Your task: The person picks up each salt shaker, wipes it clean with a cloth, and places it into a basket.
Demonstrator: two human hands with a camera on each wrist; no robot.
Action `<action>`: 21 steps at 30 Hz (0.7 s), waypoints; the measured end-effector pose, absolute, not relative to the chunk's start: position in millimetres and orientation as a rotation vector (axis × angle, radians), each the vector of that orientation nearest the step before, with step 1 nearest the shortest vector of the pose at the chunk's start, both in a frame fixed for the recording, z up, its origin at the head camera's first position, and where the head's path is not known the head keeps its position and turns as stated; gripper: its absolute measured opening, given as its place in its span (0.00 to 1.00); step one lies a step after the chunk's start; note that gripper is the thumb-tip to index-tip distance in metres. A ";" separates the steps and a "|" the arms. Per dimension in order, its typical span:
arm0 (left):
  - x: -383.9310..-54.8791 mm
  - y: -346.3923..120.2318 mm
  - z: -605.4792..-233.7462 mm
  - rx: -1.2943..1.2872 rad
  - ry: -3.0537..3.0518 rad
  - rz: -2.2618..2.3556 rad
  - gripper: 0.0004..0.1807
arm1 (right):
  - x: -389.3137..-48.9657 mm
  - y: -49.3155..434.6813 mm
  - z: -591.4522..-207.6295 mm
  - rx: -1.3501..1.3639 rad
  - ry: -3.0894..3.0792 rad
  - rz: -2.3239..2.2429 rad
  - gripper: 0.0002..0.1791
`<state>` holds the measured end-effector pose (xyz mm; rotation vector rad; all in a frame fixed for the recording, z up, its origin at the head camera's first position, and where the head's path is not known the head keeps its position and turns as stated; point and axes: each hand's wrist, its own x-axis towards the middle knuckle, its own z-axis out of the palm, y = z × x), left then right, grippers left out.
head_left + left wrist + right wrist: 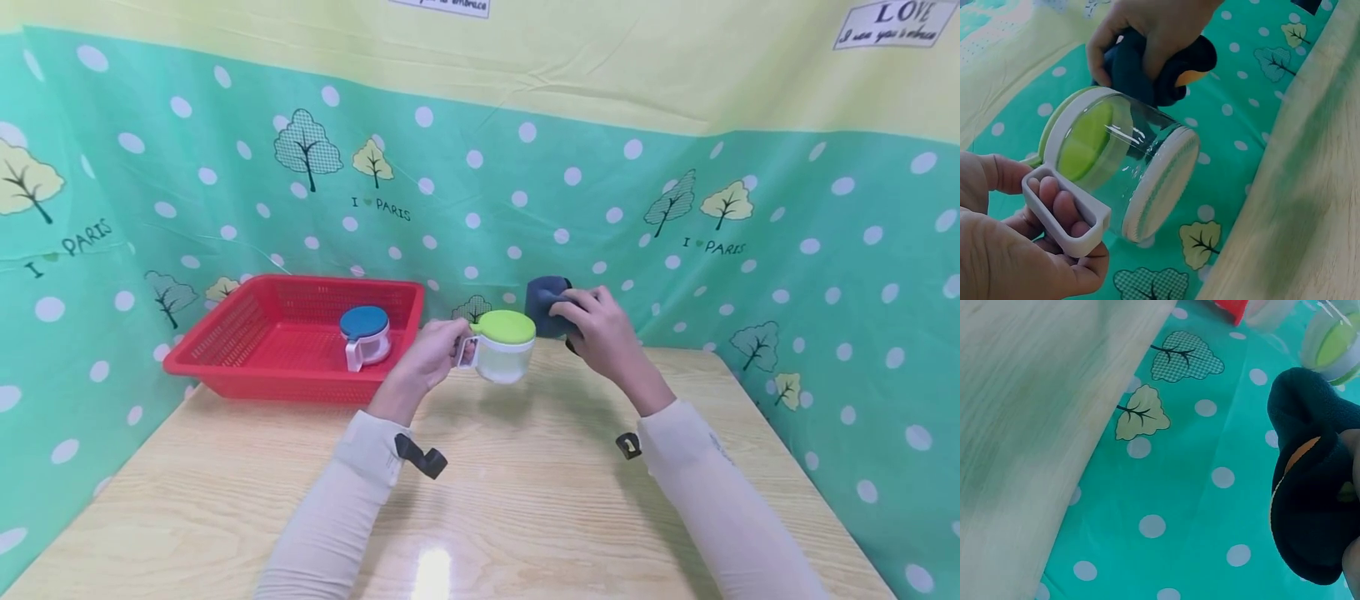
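Observation:
My left hand [433, 354] grips the white handle of a clear seasoning jar [504, 360] with a lime-green lid [507, 327], its fingers passing through the handle loop in the left wrist view. The jar is held up over the table. Just to its right, my right hand [603, 333] pinches a bunched dark blue cloth [546, 307], which shows an orange patch in its folds in the right wrist view. In the left wrist view the cloth [1132, 69] lies right at the jar's lid side and upper wall.
A red plastic basket [300, 387] stands at the back left of the wooden table [480, 500]. Inside it sits a second jar with a blue lid [365, 322] and a white handle. A green dotted curtain [480, 200] hangs behind the table and along both sides.

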<state>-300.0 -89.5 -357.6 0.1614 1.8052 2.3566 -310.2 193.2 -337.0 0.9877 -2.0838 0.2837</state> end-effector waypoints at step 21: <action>-302.0 -91.4 -359.5 0.179 1.809 2.367 0.15 | -308.7 186.8 -325.6 0.923 -2.075 0.304 0.20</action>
